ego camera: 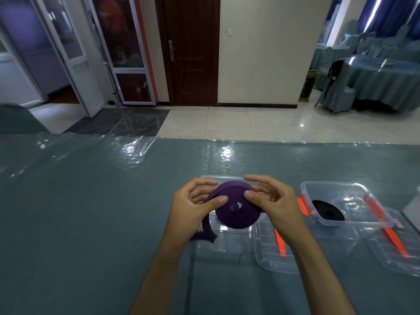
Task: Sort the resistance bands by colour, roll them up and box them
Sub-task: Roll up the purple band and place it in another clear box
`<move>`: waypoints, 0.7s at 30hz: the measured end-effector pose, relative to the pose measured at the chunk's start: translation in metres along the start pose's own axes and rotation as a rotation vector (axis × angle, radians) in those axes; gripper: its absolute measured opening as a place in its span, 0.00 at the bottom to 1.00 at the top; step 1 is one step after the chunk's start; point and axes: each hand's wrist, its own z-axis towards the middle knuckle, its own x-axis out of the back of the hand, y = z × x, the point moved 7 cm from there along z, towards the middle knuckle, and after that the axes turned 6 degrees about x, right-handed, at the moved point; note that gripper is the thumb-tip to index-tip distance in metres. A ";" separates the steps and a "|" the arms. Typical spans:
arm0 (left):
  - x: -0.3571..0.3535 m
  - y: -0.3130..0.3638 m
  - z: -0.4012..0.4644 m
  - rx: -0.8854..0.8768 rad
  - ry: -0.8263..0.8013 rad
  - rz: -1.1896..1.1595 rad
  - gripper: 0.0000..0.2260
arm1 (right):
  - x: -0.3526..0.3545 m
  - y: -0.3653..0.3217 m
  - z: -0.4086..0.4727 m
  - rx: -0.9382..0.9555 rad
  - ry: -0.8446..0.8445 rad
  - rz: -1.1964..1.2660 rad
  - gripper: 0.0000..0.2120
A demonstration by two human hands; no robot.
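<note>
A purple resistance band, mostly wound into a thick roll, is held in the air between both hands. My left hand pinches its left side with thumb on top. My right hand grips its right side. A loose purple tail hangs down to the table on the left. The roll hovers over a clear plastic box whose far rim shows behind my fingers. To the right, a second clear box with orange latches holds a rolled black band.
Two clear lids with orange clips lie on the table: one lid under my right wrist, another lid at the far right. A teal cloth under clear plastic sheeting covers the table. Its far edge borders tiled floor.
</note>
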 end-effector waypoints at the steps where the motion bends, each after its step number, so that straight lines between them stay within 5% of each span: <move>1: 0.001 0.001 0.000 -0.002 0.005 0.000 0.19 | -0.001 0.000 0.000 -0.002 -0.027 -0.015 0.13; 9: 0.001 0.001 -0.001 -0.033 -0.018 0.025 0.21 | -0.015 -0.004 0.009 -0.012 -0.212 -0.084 0.14; 21: 0.019 -0.001 -0.003 -0.033 -0.028 0.087 0.23 | -0.028 0.029 0.003 -0.130 -0.180 0.025 0.16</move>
